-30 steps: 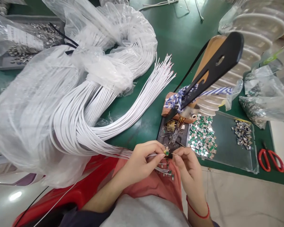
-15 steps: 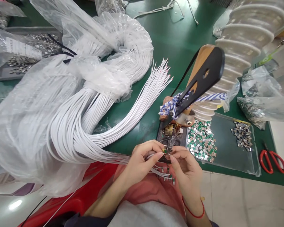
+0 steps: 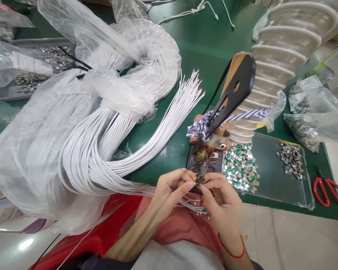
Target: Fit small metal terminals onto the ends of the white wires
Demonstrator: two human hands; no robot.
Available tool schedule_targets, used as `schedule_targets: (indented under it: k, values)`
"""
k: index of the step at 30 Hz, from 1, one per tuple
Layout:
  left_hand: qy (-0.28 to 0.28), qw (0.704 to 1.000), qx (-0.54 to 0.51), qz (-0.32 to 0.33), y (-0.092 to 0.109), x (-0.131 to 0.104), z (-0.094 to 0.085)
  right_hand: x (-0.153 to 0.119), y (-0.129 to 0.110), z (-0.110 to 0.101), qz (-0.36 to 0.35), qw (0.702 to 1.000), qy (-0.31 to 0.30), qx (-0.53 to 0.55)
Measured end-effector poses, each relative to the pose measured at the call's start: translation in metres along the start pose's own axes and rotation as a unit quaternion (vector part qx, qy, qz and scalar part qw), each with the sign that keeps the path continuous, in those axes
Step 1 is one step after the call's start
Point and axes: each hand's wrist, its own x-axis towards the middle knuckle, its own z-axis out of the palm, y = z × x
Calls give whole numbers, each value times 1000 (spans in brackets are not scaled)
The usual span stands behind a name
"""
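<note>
Both hands meet near the table's front edge, below the soldering stand. My left hand (image 3: 173,191) pinches a small green connector board (image 3: 196,180) between thumb and fingertips. Close beside it my right hand (image 3: 222,195) has thumb and index finger pressed together at the board; the tiny piece between them is too small to name. White cables (image 3: 141,187) run from the big bundle to my left hand, and several finished ends with small boards (image 3: 198,204) hang below both hands. The iron's tip area, above the fingertips, is blurred.
A black-handled stand (image 3: 236,86) rises behind my hands, with a ribbed clear hose (image 3: 284,48) beside it. To the right are a tray (image 3: 281,187) with green boards (image 3: 240,167) and metal shells (image 3: 291,159), and red scissors (image 3: 325,191). Plastic-wrapped cables (image 3: 45,142) lie left.
The view has shifted slightly. My fingertips have drawn a little closer together at the small board; otherwise both hands keep nearly the same pose.
</note>
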Motion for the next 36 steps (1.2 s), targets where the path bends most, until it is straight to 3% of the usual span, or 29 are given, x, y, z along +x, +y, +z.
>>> schedule_targets:
  k: [11, 18, 22, 29, 36]
  values:
    - [29, 998, 52, 11, 6, -6, -4, -9, 4, -4, 35, 999, 14, 2]
    - [20, 993, 105, 43, 8, -12, -4, -18, 5, -8, 55, 997, -41, -35]
    - [-12, 987, 143, 65, 7, -18, -9, -15, -4, -10, 31, 996, -70, -43]
    - [-98, 970, 194, 108, 1, -39, -16, -15, -8, -12, 49, 986, -162, -18]
    - [-118, 969, 180, 122, 2, -46, -13, -21, -9, -20, 52, 978, -199, 26]
